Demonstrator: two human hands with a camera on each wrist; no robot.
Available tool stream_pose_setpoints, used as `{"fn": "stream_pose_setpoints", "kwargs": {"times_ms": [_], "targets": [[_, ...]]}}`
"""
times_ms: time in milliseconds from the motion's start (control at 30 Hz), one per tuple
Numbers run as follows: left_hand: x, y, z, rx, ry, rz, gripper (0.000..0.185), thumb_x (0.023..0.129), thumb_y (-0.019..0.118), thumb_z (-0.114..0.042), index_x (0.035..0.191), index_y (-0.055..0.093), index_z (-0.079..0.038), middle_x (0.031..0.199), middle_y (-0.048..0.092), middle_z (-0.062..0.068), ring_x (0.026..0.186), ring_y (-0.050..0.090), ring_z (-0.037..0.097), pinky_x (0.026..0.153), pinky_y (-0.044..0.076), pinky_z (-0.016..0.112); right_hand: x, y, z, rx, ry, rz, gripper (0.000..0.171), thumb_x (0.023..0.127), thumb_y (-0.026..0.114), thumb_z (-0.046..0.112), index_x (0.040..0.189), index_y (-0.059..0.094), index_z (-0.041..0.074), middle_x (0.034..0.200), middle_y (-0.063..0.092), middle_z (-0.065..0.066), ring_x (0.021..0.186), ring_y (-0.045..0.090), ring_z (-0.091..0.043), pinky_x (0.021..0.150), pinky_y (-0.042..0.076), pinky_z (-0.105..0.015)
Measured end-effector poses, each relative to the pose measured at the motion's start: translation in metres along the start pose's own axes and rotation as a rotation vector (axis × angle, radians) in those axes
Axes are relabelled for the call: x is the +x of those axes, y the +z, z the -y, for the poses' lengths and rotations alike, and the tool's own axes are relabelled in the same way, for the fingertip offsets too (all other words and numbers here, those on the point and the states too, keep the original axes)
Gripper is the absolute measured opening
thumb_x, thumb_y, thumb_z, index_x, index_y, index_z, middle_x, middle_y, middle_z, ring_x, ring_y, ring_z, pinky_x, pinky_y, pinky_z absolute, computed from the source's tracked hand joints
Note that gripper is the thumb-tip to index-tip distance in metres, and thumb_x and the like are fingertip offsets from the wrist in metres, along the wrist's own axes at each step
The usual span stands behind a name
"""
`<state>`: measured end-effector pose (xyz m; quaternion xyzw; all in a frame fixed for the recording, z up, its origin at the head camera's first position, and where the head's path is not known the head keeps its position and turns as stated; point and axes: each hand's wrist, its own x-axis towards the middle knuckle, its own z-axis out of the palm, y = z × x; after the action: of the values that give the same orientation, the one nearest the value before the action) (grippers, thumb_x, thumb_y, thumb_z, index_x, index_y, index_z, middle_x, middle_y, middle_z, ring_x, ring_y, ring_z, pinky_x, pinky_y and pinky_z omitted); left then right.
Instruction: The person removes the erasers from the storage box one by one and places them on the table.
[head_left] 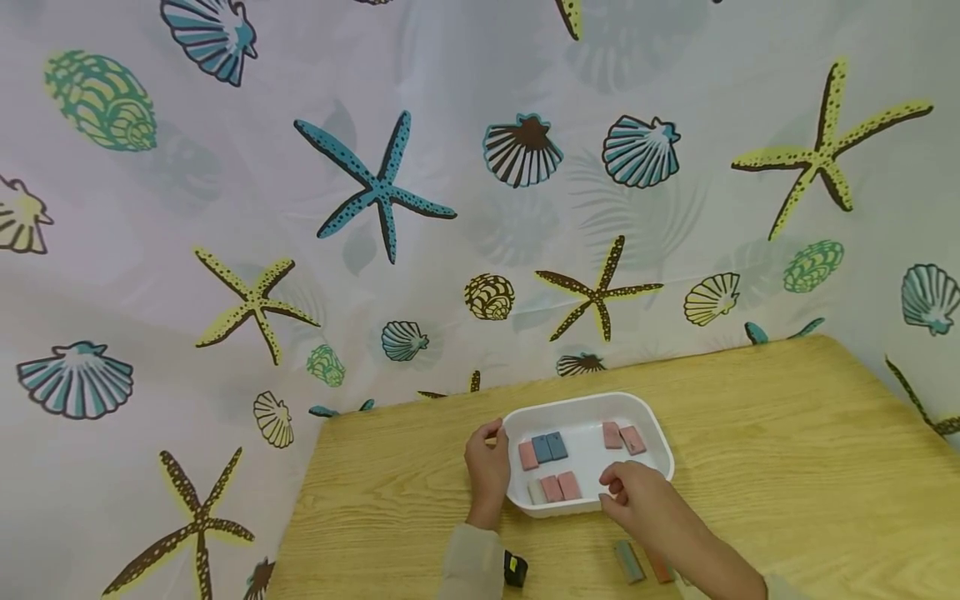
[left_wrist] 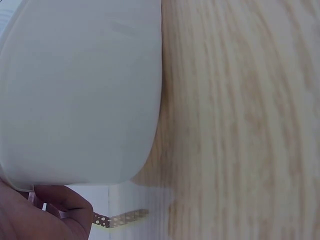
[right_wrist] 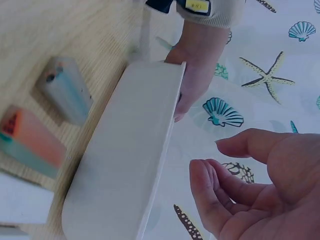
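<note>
A white tray (head_left: pixel 585 404) sits on the wooden table (head_left: pixel 787 433). It holds several small pink blocks (head_left: pixel 561 487) and two blue blocks (head_left: pixel 550 447). My left hand (head_left: pixel 486 467) grips the tray's left end, thumb over the rim; the right wrist view shows this left hand (right_wrist: pixel 195 70) at the far end of the tray (right_wrist: pixel 130 160). The left wrist view shows the tray wall (left_wrist: pixel 80 90) close up. My right hand (head_left: pixel 617 487) hovers over the tray's near right rim. In the right wrist view that right hand (right_wrist: pixel 212 160) holds nothing, its fingers loosely bent.
A grey-blue block (head_left: pixel 628 560) and an orange block (head_left: pixel 660 567) lie on the table beside my right forearm, also seen as grey-blue block (right_wrist: pixel 65 90) and orange block (right_wrist: pixel 30 142). A seashell-print curtain (head_left: pixel 375 192) hangs behind the table.
</note>
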<state>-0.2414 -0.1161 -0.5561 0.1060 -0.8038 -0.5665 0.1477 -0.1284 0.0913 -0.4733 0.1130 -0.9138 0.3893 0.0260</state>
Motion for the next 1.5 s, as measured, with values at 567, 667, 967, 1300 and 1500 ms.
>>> {"fn": "stream_pose_setpoints", "kwargs": {"times_ms": [567, 667, 967, 1300, 1500], "targets": [[0.0, 0.0, 0.0, -0.006, -0.003, 0.0, 0.018, 0.091, 0.058, -0.008, 0.106, 0.067, -0.003, 0.093, 0.062, 0.005, 0.072, 0.054, 0.014, 0.063, 0.049, 0.026, 0.052, 0.035, -0.021, -0.052, 0.114, 0.16, 0.017, 0.077, 0.069, 0.01, 0.084, 0.061, -0.004, 0.071, 0.057, -0.004, 0.062, 0.05, -0.015, 0.06, 0.045, -0.033], [0.0, 0.001, 0.001, -0.003, -0.011, 0.002, 0.018, 0.091, 0.058, -0.009, 0.106, 0.067, -0.004, 0.094, 0.061, 0.004, 0.073, 0.054, 0.014, 0.064, 0.049, 0.026, 0.056, 0.04, -0.022, -0.076, 0.134, 0.175, 0.018, 0.077, 0.069, 0.011, 0.083, 0.06, -0.003, 0.075, 0.059, -0.005, 0.065, 0.05, -0.016, 0.062, 0.045, -0.034], [0.0, 0.002, 0.002, -0.004, -0.011, -0.002, 0.018, 0.091, 0.059, -0.009, 0.106, 0.067, -0.005, 0.094, 0.062, 0.004, 0.073, 0.054, 0.014, 0.064, 0.049, 0.026, 0.063, 0.06, -0.027, -0.09, 0.125, 0.19, 0.029, 0.072, 0.063, 0.005, 0.055, 0.041, 0.01, 0.052, 0.029, 0.004, 0.047, 0.028, -0.011, 0.045, 0.022, -0.025], [-0.001, 0.001, 0.0, 0.0, -0.015, -0.001, 0.018, 0.091, 0.059, -0.009, 0.106, 0.067, -0.004, 0.093, 0.062, 0.004, 0.072, 0.054, 0.013, 0.063, 0.049, 0.025, 0.069, 0.066, -0.025, -0.092, 0.126, 0.178, 0.032, 0.073, 0.062, 0.005, 0.054, 0.037, 0.01, 0.05, 0.028, 0.004, 0.045, 0.028, -0.01, 0.044, 0.022, -0.024], [0.0, 0.0, 0.001, -0.001, 0.008, -0.011, 0.018, 0.09, 0.059, -0.008, 0.105, 0.067, -0.003, 0.092, 0.062, 0.004, 0.071, 0.054, 0.014, 0.062, 0.049, 0.025, 0.072, 0.069, -0.026, -0.097, 0.132, 0.187, 0.034, 0.074, 0.061, 0.005, 0.051, 0.036, 0.012, 0.048, 0.025, 0.005, 0.043, 0.025, -0.009, 0.043, 0.02, -0.023]]}}
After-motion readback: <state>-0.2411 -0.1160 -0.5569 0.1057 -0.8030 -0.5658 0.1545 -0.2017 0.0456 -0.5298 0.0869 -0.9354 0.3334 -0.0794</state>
